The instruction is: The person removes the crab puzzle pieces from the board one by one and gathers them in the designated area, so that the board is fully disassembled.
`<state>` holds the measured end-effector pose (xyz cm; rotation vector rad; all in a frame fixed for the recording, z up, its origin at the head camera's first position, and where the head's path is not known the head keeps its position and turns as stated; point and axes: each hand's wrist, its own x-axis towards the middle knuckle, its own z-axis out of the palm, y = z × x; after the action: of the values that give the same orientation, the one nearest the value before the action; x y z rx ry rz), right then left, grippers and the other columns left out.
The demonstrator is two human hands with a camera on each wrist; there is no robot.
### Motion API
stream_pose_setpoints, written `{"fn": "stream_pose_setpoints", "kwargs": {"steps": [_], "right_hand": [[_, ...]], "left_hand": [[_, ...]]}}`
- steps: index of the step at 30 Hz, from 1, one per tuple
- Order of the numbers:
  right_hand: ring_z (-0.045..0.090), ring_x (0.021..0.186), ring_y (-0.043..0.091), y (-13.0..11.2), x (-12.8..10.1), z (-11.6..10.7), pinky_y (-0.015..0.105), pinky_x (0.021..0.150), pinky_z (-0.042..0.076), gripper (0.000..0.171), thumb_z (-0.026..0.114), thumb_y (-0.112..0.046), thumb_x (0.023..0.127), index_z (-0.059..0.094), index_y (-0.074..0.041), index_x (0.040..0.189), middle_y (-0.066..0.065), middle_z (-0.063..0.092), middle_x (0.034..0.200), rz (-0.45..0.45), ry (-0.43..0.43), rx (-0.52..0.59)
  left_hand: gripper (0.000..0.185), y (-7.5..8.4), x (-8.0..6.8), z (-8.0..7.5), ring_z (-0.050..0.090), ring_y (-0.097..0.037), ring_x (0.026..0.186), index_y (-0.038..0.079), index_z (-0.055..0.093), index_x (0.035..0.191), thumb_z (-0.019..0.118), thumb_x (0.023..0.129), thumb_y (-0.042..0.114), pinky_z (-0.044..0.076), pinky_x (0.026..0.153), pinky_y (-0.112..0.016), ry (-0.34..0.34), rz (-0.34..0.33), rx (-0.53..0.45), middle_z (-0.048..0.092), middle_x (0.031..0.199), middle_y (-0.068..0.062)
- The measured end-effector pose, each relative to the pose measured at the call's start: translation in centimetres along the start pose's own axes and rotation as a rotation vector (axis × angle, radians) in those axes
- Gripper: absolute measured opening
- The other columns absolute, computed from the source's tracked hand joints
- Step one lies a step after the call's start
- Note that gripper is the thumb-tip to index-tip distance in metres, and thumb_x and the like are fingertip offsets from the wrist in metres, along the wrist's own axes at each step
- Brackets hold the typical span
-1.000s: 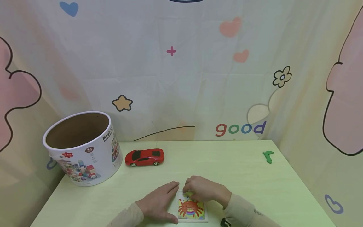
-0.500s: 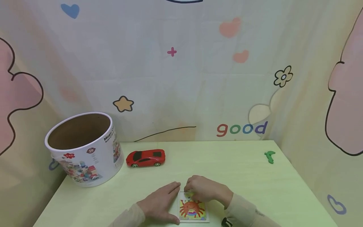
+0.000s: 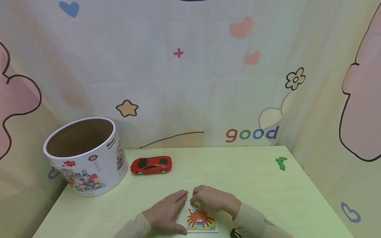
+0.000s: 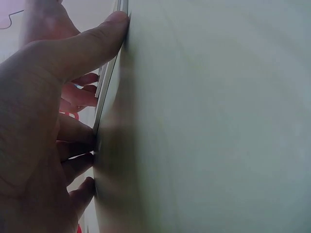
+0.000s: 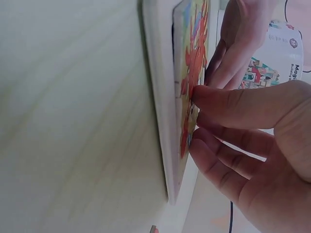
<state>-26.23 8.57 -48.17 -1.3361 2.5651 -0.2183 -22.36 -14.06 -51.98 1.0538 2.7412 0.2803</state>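
A small square jigsaw puzzle board [image 3: 200, 218] with a red crab picture lies on the table near its front. My left hand [image 3: 166, 213] lies along the board's left side, its fingers extended and its thumb at the lower corner. In the left wrist view, the left thumb and fingertips touch the edge of the board. My right hand [image 3: 212, 199] bends over the board's top part and pinches a yellow-green puzzle piece [image 3: 197, 205] between thumb and fingers. Seen from the right wrist, the thumb and fingertips [image 5: 199, 145] rest against the picture's surface. The fingers hide part of that piece.
A large white bucket [image 3: 92, 165] stands at the table's back left. A red toy car [image 3: 151, 165] sits beside it. A small green curved object [image 3: 281, 163] lies at the right rear. Behind the table [image 3: 253, 185] hangs a printed curtain [image 3: 202, 82].
Around the top piece the right hand's fingers have shifted only slightly. The left hand keeps its place beside the board, and the head view wobbles a little.
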Motion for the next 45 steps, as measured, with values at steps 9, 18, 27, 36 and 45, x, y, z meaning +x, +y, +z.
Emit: {"fn": "stream_pose_setpoints", "kwargs": {"steps": [9,18,27,36,45], "right_hand": [[0.056,0.1,0.006,-0.16,0.26,0.24,0.023,0.095,0.049,0.026,0.076,-0.014,0.083,0.073,-0.023,0.108,-0.01,0.064,0.105,0.004,0.016,-0.046],[0.056,0.093,0.004,-0.46,0.33,0.13,0.023,0.091,0.05,0.024,0.078,-0.017,0.083,0.074,-0.023,0.105,-0.011,0.065,0.1,0.012,0.038,-0.062],[0.055,0.087,0.001,-0.5,0.09,0.25,0.022,0.087,0.052,0.026,0.081,-0.016,0.08,0.073,-0.023,0.103,-0.012,0.064,0.096,0.034,0.061,-0.043],[0.06,0.091,0.002,-0.5,-0.03,0.33,0.026,0.088,0.054,0.027,0.082,-0.018,0.078,0.073,-0.024,0.103,-0.013,0.067,0.101,0.049,0.094,-0.041],[0.059,0.09,0.001,-0.3,-0.17,0.56,0.026,0.088,0.053,0.027,0.083,-0.019,0.078,0.073,-0.025,0.103,-0.014,0.066,0.1,0.047,0.107,-0.025]], "left_hand": [[0.114,-0.06,-0.13,-0.12,0.03,-0.024,0.144,0.005,0.03,0.152,0.052,0.073,0.084,0.035,0.115,-0.04,0.013,0.019,0.004,0.026,0.16,-0.007],[0.114,0.13,-0.21,-0.62,0.032,-0.025,0.144,0.005,0.032,0.152,0.053,0.072,0.085,0.036,0.115,-0.041,0.009,0.015,0.007,0.028,0.159,-0.007],[0.114,0.03,-0.02,-0.3,0.03,-0.025,0.145,0.006,0.03,0.152,0.053,0.072,0.085,0.035,0.115,-0.041,0.01,0.012,0.004,0.026,0.16,-0.006],[0.114,0.18,-0.08,-0.42,0.031,-0.025,0.144,0.007,0.03,0.153,0.054,0.072,0.084,0.035,0.115,-0.041,-0.001,-0.003,-0.01,0.026,0.16,-0.006],[0.115,0.27,-0.07,-0.41,0.031,-0.025,0.144,0.008,0.03,0.153,0.054,0.071,0.085,0.035,0.115,-0.041,-0.009,-0.017,-0.017,0.026,0.16,-0.005]]}}
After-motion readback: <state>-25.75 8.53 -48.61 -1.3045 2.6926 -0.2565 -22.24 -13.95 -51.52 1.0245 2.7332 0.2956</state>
